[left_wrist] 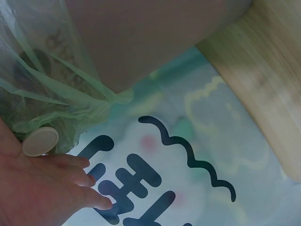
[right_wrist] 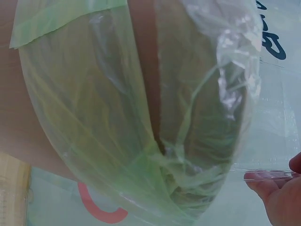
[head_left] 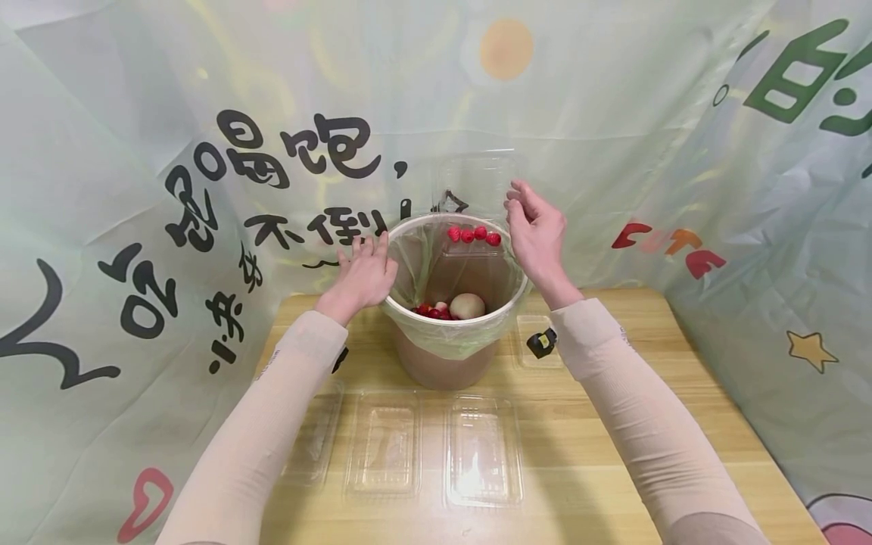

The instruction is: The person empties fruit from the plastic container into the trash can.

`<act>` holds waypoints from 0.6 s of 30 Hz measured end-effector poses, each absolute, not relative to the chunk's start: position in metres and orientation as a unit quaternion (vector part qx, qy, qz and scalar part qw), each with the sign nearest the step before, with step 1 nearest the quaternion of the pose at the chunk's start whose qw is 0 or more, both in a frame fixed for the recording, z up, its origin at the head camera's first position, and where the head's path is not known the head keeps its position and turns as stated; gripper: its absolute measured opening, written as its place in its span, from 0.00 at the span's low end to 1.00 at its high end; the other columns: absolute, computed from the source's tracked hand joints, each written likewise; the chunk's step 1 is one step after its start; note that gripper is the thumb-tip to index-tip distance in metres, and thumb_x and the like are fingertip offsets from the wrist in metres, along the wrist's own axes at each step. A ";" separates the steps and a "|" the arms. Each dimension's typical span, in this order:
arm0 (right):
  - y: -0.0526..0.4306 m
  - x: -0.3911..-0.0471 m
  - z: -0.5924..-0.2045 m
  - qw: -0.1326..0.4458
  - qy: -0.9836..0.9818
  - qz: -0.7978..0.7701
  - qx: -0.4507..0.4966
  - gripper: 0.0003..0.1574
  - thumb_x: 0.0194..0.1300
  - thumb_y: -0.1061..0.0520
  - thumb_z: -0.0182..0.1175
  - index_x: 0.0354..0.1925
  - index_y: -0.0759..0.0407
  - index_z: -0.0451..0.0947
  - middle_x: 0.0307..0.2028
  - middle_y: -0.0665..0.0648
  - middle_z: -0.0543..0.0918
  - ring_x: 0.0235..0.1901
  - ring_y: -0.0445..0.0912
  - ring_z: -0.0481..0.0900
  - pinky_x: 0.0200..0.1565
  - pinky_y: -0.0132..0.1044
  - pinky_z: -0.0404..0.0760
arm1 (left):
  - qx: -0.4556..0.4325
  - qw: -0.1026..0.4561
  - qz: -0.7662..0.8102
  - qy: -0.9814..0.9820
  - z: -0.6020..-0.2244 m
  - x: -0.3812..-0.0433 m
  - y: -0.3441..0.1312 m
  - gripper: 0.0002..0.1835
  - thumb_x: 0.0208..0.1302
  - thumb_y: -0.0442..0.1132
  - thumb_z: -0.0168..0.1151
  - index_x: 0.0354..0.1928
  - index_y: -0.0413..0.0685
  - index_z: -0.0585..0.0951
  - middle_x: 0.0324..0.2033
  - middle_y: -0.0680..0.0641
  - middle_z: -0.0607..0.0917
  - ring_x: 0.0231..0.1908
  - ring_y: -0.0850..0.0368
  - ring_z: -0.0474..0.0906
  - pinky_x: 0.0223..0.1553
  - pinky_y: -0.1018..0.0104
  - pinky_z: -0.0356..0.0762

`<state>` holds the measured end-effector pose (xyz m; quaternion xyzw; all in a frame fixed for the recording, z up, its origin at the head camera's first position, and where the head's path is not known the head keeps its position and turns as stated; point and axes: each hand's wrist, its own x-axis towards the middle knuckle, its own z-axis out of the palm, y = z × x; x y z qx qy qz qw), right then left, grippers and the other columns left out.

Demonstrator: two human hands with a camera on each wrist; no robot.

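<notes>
A brown bin (head_left: pixel 446 371) lined with a thin green plastic bag (right_wrist: pixel 94 94) stands between the hands. At its left rim rests my left hand (head_left: pixel 366 272), fingers extended and spread outside the bin in the left wrist view. My right hand (head_left: pixel 540 231) pinches the edge of a clear plastic box (head_left: pixel 480 178), tilted up over the far side of the bin; fingertips and the box's thin edge (right_wrist: pixel 273 175) show in the right wrist view. A row of red raspberries (head_left: pixel 474 235) is at the tilted box's lower part. Inside the bin lie a pale round item (head_left: pixel 468 306) and red fruit pieces (head_left: pixel 436 312).
Clear plastic trays (head_left: pixel 384 446) lie along the front of the wooden table (head_left: pixel 572 462), with another small clear box (head_left: pixel 538 356) right of the bin. A printed cloth (head_left: pixel 422 83) walls in the back and both sides.
</notes>
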<state>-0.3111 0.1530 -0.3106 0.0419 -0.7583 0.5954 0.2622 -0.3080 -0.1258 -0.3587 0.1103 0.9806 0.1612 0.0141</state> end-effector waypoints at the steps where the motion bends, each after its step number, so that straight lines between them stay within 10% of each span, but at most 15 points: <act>1: 0.153 -0.311 -0.311 0.265 -0.758 0.594 0.043 0.24 0.76 0.60 0.54 0.65 0.61 0.82 0.58 0.66 0.88 0.56 0.56 0.88 0.50 0.26 0.85 | 0.111 0.013 0.161 0.981 -0.359 -0.308 -0.126 0.38 0.81 0.51 0.28 0.85 0.41 0.44 0.83 0.29 0.46 0.82 0.26 0.36 0.77 0.24 0.28; 18: 0.151 -0.308 -0.313 0.294 -0.759 0.577 0.064 0.22 0.78 0.60 0.56 0.65 0.60 0.82 0.59 0.61 0.88 0.59 0.50 0.88 0.62 0.36 0.84 | 0.112 0.014 0.158 0.981 -0.359 -0.308 -0.126 0.38 0.81 0.52 0.28 0.85 0.42 0.44 0.83 0.29 0.47 0.83 0.27 0.36 0.78 0.24 0.29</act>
